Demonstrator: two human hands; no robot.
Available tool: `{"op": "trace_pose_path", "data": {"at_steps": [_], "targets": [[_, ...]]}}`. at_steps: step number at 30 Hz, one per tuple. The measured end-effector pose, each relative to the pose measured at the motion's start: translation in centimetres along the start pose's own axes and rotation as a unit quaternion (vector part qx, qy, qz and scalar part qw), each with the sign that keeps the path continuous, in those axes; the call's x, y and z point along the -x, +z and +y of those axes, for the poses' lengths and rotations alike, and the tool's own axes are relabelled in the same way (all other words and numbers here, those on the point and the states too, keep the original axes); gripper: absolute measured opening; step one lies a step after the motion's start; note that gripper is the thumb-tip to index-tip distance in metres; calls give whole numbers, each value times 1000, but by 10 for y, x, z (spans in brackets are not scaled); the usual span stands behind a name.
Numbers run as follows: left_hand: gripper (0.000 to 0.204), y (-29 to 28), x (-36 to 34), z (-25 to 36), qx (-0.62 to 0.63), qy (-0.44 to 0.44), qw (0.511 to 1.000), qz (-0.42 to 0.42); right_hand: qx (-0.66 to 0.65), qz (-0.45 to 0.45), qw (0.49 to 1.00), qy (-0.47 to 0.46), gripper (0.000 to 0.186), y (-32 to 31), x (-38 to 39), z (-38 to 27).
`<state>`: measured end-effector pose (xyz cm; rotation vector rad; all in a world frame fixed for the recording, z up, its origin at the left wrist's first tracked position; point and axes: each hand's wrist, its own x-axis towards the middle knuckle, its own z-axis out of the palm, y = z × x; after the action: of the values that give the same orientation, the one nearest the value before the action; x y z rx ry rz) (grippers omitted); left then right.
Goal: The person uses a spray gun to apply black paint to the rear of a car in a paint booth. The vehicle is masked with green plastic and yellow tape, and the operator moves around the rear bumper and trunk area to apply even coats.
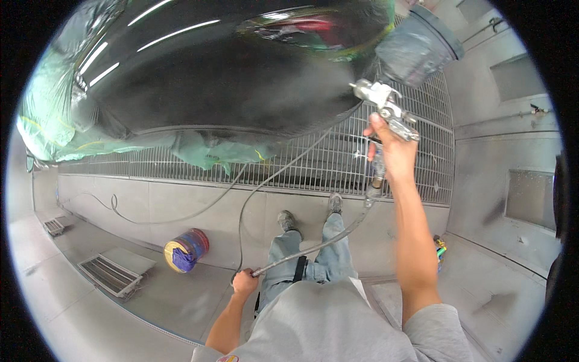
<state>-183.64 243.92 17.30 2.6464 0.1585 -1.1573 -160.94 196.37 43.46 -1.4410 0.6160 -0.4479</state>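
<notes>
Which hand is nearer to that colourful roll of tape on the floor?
The left. The left hand grips the hose low down, just right of the tape roll. The right hand is raised far off, holding the spray gun.

- Right arm raised and extended forward, nearly straight, bare from a short grey sleeve.
- Right hand [392, 148] wrapped in a closed grip, thumb up top.
- Left arm low, elbow bent, close to the body.
- Left hand [244, 282] fisted, knuckles up.
</notes>
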Motion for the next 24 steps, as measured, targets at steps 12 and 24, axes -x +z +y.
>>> {"op": "trace_pose_path", "data": {"at_steps": [12,24], "targets": [[29,-10,10,162,-29,73,997,-9,-102,48,993,37,22,-197,-190,92],[38,37,52,209,-115,-99,980,-132,-134,45,963,229,33,-259,-189,177]]}}
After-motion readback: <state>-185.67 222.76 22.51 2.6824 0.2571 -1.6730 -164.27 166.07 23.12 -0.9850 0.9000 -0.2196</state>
